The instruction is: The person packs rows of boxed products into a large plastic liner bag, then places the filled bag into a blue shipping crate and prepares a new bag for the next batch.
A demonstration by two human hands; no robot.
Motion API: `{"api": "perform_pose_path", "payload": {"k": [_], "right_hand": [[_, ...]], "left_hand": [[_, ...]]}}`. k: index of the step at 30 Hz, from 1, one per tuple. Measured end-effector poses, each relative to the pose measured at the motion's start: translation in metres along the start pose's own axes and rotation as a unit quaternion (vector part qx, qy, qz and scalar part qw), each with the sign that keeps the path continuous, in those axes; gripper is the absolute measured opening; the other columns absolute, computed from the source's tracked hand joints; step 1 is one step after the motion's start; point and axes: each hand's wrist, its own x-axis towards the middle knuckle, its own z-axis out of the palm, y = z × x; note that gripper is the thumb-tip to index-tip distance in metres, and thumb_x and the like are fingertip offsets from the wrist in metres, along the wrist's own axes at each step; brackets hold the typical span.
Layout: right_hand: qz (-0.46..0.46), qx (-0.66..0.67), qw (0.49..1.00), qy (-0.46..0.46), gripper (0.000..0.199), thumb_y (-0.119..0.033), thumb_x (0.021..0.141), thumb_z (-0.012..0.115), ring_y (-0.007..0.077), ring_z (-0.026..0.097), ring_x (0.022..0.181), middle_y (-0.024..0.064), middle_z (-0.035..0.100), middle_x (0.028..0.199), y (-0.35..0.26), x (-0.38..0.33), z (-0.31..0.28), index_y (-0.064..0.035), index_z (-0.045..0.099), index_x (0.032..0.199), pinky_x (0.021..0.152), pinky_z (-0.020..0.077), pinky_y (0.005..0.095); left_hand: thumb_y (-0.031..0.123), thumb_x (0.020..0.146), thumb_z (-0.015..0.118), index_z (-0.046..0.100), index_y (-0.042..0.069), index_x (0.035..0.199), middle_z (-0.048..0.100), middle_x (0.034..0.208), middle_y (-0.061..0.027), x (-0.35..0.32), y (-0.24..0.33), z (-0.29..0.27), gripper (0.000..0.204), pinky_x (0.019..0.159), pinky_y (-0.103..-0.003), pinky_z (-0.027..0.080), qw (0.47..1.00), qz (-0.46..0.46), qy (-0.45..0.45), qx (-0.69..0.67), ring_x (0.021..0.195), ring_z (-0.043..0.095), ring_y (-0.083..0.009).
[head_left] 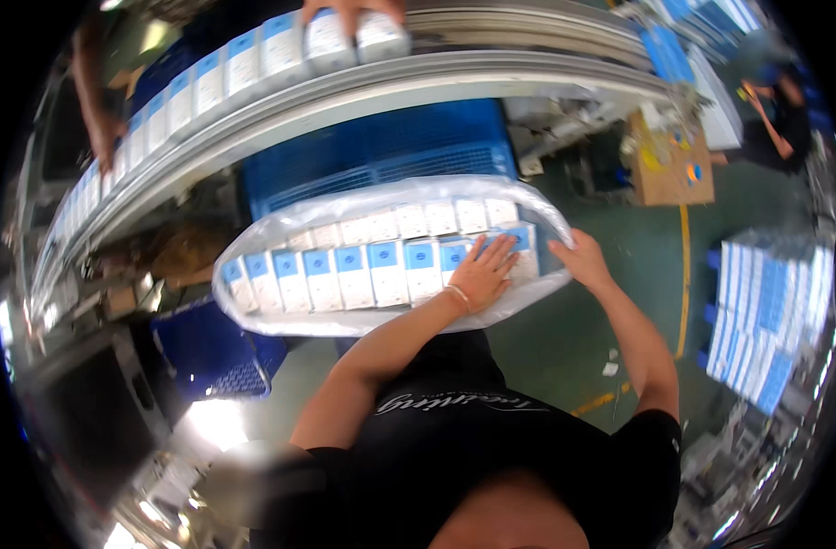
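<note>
A clear plastic bag (pixel 345 322), its mouth spread wide, holds two rows of small white-and-blue cartons (pixel 349 284). My left hand (pixel 485 273) lies on the cartons toward the right end of the near row, palm down with fingers stretched out. A light band circles that wrist. At the bag's right edge, my right hand (pixel 583 260) pinches the plastic rim, thumb inside. The lower parts of the cartons are hidden in the bag.
Beyond the bag, a conveyor (pixel 546 69) carries a line of similar cartons (pixel 240 66); another person's hand (pixel 354 11) rests on them. A blue crate (pixel 418 137) stands under it. Stacked packs (pixel 766 316) are at right, and an open brown box (pixel 679 174) stands behind.
</note>
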Motion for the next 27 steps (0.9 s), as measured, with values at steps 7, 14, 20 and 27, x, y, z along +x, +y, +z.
{"api": "perform_pose_path", "payload": {"k": [7, 14, 20, 27], "right_hand": [[-0.120, -0.359, 0.910, 0.172, 0.036, -0.023, 0.082, 0.068, 0.0383, 0.058, 0.095, 0.0189, 0.061, 0.104, -0.059, -0.011, 0.017, -0.0014, 0.056, 0.108, 0.082, 0.0481, 0.0411], [-0.409, -0.007, 0.903, -0.132, 0.034, -0.014, 0.081, 0.068, 0.0333, 0.053, 0.110, 0.0146, 0.055, 0.118, -0.237, -0.004, 0.261, -0.0019, 0.058, 0.111, 0.095, 0.0433, 0.0386], [-0.431, -0.190, 0.841, -0.268, 0.049, -0.039, 0.084, 0.064, 0.0330, 0.053, 0.112, 0.0172, 0.057, 0.120, -0.335, 0.013, 0.463, -0.0037, 0.058, 0.118, 0.093, 0.0446, 0.0420], [-0.322, -0.284, 0.848, -0.312, 0.071, -0.052, 0.080, 0.065, 0.0362, 0.058, 0.107, 0.0189, 0.058, 0.120, -0.319, -0.022, 0.477, -0.0035, 0.048, 0.129, 0.088, 0.0479, 0.0447]], "left_hand": [[0.013, 0.078, 0.065, 0.052, 0.002, 0.126, 0.049, 0.131, -0.0218, -0.156, -0.157, -0.122, 0.051, 0.106, -0.047, 0.034, 0.903, -0.289, 0.319, 0.004, 0.122, 0.045, -0.0385], [0.050, 0.081, 0.066, 0.053, -0.006, 0.123, 0.060, 0.114, -0.0293, -0.421, -0.297, -0.147, 0.071, 0.087, -0.041, 0.049, 0.654, -0.685, 0.213, -0.243, 0.103, 0.061, -0.0409], [0.038, 0.083, 0.065, 0.066, -0.001, 0.101, 0.066, 0.097, -0.0260, -0.408, -0.279, -0.147, 0.043, 0.083, -0.042, 0.049, 0.784, -0.583, 0.137, -0.160, 0.097, 0.063, -0.0401], [0.022, 0.078, 0.065, 0.063, -0.001, 0.103, 0.064, 0.101, -0.0256, -0.398, -0.284, -0.223, 0.034, 0.082, -0.047, 0.049, 0.756, -0.593, 0.207, -0.184, 0.095, 0.061, -0.0416]]}}
